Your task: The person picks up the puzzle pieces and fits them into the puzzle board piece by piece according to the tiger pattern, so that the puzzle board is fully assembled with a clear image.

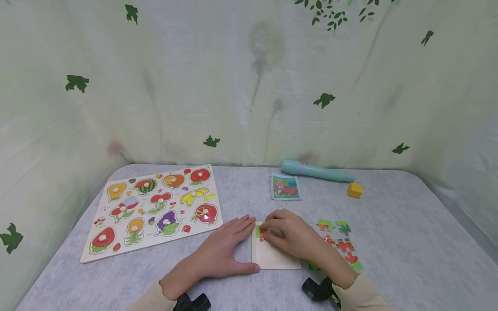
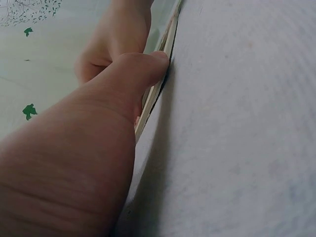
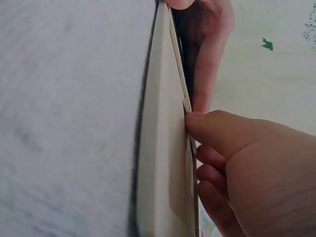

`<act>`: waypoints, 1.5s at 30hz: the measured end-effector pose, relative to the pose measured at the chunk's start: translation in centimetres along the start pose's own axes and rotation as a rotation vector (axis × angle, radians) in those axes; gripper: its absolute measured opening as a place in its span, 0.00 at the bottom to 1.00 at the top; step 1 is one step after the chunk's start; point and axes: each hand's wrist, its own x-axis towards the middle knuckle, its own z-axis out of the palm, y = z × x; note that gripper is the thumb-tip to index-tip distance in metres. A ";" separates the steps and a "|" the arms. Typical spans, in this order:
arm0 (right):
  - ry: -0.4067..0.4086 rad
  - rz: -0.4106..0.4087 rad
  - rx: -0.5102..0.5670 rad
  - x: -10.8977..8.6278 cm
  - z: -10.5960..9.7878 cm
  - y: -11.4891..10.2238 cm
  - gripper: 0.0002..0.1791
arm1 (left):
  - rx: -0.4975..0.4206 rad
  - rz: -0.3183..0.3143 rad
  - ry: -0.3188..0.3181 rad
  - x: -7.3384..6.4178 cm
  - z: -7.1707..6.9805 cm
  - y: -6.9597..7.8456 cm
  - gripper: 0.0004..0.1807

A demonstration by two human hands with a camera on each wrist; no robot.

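Note:
A small pale wooden puzzle board [image 1: 278, 260] lies flat on the table in front of me. My left hand [image 1: 222, 250] rests along its left side with fingers straight, the thumb at the near left corner. At the board's far left corner my right hand [image 1: 289, 233] pinches a green and orange jigsaw piece [image 1: 258, 232] low over the surface, its fingers curled and partly covering the piece. From the right wrist view, the thumb [image 3: 207, 123] meets the board's inner edge. Several loose jigsaw pieces [image 1: 344, 246] lie right of the board, some hidden behind the right forearm.
A large fruit puzzle board [image 1: 155, 203] with knobs lies at the left. Behind the small board is a picture card [image 1: 285, 187] of an orange animal. A teal stick-like toy [image 1: 319, 171] and a yellow block [image 1: 354, 190] sit at the back right, before a fabric backdrop.

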 end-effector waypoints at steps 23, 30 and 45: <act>-0.084 0.073 0.023 -0.2 -1.2 -0.8 0.20 | 0.000 -0.014 -0.008 -0.1 -0.1 0.1 0.57; -0.066 0.049 0.010 -0.7 -2.3 -0.9 0.20 | 0.007 -0.012 -0.009 0.0 0.0 0.0 0.58; -0.051 0.065 0.012 -1.8 -4.5 -0.3 0.20 | 0.006 -0.020 -0.012 0.0 0.0 0.1 0.57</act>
